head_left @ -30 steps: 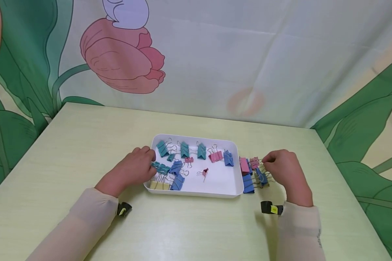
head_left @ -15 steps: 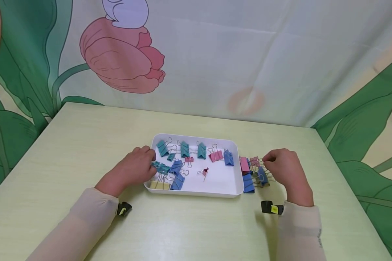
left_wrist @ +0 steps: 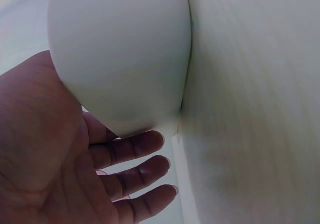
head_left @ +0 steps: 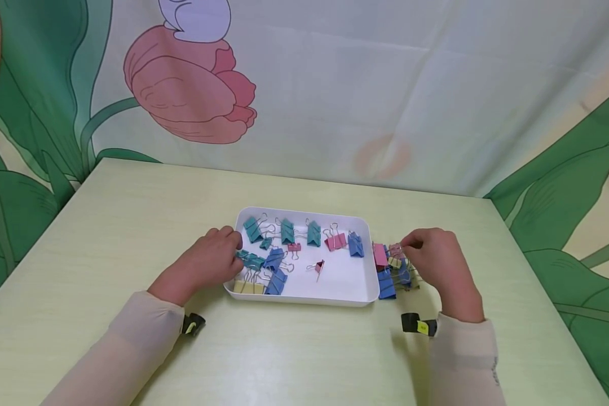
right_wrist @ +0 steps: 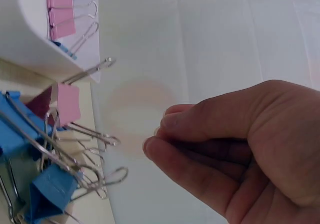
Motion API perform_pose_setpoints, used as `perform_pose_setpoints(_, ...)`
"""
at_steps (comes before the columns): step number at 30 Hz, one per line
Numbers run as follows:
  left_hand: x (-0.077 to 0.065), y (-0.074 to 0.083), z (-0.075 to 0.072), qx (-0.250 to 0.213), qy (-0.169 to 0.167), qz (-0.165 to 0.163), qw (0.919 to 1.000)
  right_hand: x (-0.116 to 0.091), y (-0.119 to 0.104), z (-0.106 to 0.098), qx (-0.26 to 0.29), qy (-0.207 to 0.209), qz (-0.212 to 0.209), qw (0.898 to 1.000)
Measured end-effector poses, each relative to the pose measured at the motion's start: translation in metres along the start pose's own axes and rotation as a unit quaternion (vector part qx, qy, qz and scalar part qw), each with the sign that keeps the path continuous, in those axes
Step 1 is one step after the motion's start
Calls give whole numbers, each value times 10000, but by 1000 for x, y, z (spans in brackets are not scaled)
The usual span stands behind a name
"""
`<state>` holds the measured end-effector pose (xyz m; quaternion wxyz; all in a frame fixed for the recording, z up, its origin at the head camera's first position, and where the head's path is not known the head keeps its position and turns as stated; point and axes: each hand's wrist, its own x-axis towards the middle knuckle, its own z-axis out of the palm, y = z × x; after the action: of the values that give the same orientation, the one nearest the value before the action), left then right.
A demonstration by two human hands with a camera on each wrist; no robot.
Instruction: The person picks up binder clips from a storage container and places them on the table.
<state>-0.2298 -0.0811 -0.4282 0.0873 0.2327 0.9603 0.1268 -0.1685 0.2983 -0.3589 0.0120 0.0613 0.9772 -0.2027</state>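
Observation:
My left hand (head_left: 208,256) holds the left end of a white tray (head_left: 314,299). In the left wrist view its bent fingers (left_wrist: 142,176) curve round the tray's outer wall (left_wrist: 120,58), which hides part of the hand. Beside the tray's right end is a pile of binder clips, including a small pink clip (head_left: 396,250), a small yellow clip (head_left: 394,263) and a blue clip (right_wrist: 50,191). My right hand (head_left: 433,256) is over this pile, fingertips close to the small pink clip. In the right wrist view its thumb and fingers (right_wrist: 187,171) come together, with nothing showing between them.
Inside the tray lie several teal clips (head_left: 287,232), blue clips (head_left: 276,282), pink clips (head_left: 335,242) and a yellow clip (head_left: 248,288). A large pink clip (head_left: 379,256) leans near the tray's right wall. A patterned curtain (head_left: 309,96) hangs behind the table (head_left: 182,192).
My right hand has shifted slightly left and away from me. The small yellow clip shows more plainly left of it, and the blue clips in the pile have shifted. My left hand stays put.

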Motion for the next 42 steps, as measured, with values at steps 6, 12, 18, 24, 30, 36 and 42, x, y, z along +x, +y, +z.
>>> perform_pose_setpoints(6, 0, 0, 0, -1, 12, -16, 10000, 1, -12, 6, 43, -31, -95, 9999)
perform_pose_setpoints(12, 1, 0, 0, 11, -9, 45, 10000, 0, -24, 15, 29, 116, -433, 9990)
perform_pose_setpoints(18, 1, 0, 0, 13, -18, 44, 10000, -1, -36, 24, 191, 189, -498, 9984)
perform_pose_setpoints(24, 1, -1, 0, 21, 1, 57, 10000, -1, -46, 35, 239, 522, -927, 9940)
perform_pose_setpoints(30, 2, -1, 0, -2, -36, 7, 10000, 0, -56, 50, 258, 639, -1295, 9892)
perform_pose_setpoints(36, 2, -1, 0, -21, -23, -41, 10000, -1, -69, 67, 270, 414, -1393, 9890)
perform_pose_setpoints(42, 1, -1, 0, -42, -38, 12, 10000, -5, -79, 85, 280, 81, -1452, 9890)
